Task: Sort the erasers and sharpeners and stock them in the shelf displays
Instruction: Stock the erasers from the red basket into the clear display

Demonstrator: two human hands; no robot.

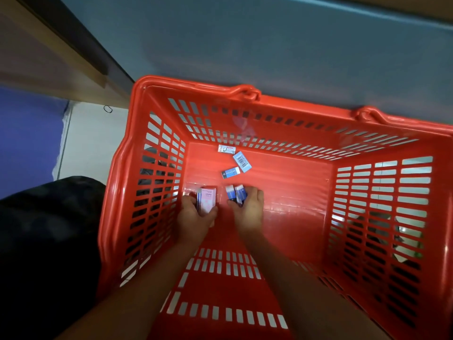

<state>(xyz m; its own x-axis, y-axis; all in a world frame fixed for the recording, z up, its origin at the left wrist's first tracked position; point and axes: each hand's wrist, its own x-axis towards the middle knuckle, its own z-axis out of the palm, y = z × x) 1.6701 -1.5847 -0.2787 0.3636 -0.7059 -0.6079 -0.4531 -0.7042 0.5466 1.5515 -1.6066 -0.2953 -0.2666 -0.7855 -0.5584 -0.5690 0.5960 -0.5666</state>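
Your left hand grips a pink-and-white eraser box, held upright and low in the basket. A thinner dark pack is pressed against its 9 o'clock side. Your fingers curl round that far side and the thumb clamps the box's 3 o'clock edge. I cannot tell whether the box touches the basket floor.

Just beside it at 3 o'clock, your right hand pinches two blue-and-white erasers side by side, their white ends pointing to 12 o'clock. The thumb is on the left one and the fingers wrap over the right one.

Three loose pieces lie flat on the basket floor, in a line running toward 12 o'clock from your right hand:
- The nearest is a dark-blue eraser with one white end.
- At its 1 o'clock, just beside it, is a light-blue eraser, lying at a slant with a white barcode label facing up.
- The farthest is a small white packet with a red strip, near the foot of the far wall. It is too small to tell what kind of item it is.

All of this sits in the 9 o'clock half of a red plastic basket, which has slotted walls and a solid floor.

Outside the basket:
- Dark clothing fills the 8 o'clock corner.
- A purple surface lies at 9 o'clock.
- A small black loop rests on pale floor at 10 o'clock.
- A blue-grey surface spreads beyond the rim at 12 o'clock.
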